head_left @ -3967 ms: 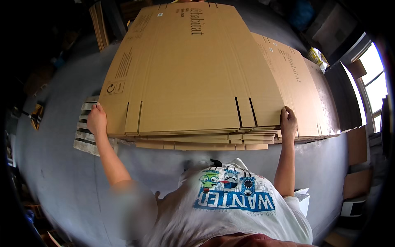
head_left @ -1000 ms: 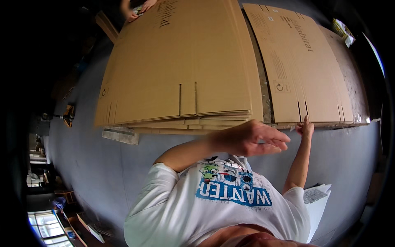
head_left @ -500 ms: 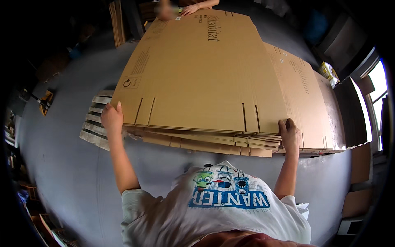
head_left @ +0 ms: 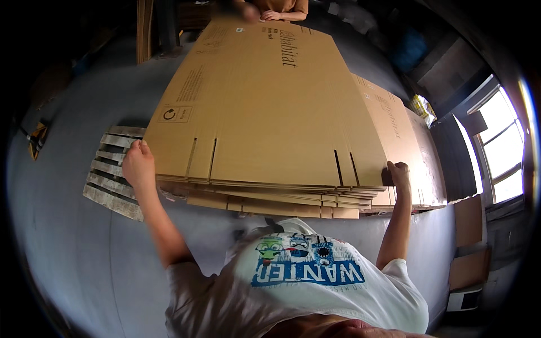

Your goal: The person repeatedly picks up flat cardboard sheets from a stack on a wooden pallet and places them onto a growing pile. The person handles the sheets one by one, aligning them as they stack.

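Cardboard sheet, atop stack: I see left hand, right hand gripping opposite sides near corners, presumably balancing its width; co-worker's hand at far edge.

White T-shirt, 6 o'clock, short sleeves: left sleeve at 7, looking greyer in shade; right sleeve at 4, brighter. Loose folds. Neckline curved, by lower edge. Cartoon print on chest. Around print's middle: green goggle-eyed face at 10, pale face with red patch at 11, blue open-mouthed face at 2, blue panel with white block lettering, upside down, at 6. Left hand, 9 o'clock, and right hand, 3 o'clock, bare; forearms bare.
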### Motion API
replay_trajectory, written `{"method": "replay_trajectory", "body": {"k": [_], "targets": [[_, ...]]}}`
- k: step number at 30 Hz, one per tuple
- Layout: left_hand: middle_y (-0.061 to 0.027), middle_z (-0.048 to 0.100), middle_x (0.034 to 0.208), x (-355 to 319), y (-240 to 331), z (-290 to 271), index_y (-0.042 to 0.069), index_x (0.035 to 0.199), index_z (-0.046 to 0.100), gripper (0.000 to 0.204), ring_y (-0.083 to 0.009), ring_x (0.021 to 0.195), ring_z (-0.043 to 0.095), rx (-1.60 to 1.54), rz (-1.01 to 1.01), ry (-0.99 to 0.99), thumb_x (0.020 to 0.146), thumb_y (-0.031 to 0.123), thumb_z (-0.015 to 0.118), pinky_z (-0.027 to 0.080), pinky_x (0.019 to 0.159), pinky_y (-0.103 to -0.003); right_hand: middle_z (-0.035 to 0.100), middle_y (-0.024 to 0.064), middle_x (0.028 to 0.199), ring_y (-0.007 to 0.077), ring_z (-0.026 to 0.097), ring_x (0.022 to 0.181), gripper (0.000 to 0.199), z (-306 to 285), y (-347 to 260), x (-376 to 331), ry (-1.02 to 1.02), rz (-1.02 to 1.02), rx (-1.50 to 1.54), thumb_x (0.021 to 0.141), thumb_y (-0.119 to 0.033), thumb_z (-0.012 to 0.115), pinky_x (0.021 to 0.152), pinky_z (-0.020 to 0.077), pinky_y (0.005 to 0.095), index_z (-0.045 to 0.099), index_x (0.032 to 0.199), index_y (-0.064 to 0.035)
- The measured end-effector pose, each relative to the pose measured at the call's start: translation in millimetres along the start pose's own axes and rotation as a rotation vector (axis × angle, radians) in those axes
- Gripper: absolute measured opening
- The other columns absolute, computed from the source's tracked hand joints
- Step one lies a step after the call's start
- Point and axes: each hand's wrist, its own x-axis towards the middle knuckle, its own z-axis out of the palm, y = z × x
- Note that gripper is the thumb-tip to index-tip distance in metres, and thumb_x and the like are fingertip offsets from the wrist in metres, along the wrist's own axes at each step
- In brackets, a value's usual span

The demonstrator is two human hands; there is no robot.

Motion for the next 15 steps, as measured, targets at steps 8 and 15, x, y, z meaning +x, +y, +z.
{"method": "replay_trajectory", "body": {"k": [8, 15], "targets": [[-0.0140, 0.063, 0.099, 34.7, -1.8, 6.5, 0.008, 0.104, 0.058, 0.037, -0.0325, 0.094, 0.060, 0.249, 0.011, -0.305, 0.092, 0.039, 0.040, 0.049, 0.074, -0.045, 0.063, 0.0091, 0.072, 0.0146, 0.057, 0.067, 0.036, 5.7, -14.2, -16.4, -0.204, 0.013, 0.356, 0.080, -0.031, 0.066, 0.061, 0.0466, 0.0280, 0.060, 0.089, 0.0033], [-0.0164, 0.062, 0.097, 27.7, 0.2, 19.8, 0.006, 0.099, 0.058, 0.044, -0.0340, 0.093, 0.059, 0.289, 0.041, -0.307, 0.093, 0.042, 0.035, 0.048, 0.075, -0.047, 0.063, 0.0080, 0.074, 0.0112, 0.057, 0.065, 0.034, 7.9, -15.4, -26.2, -0.204, 0.049, 0.437, 0.083, -0.029, 0.064, 0.059, 0.0459, 0.0247, 0.062, 0.095, 0.0023]]}}
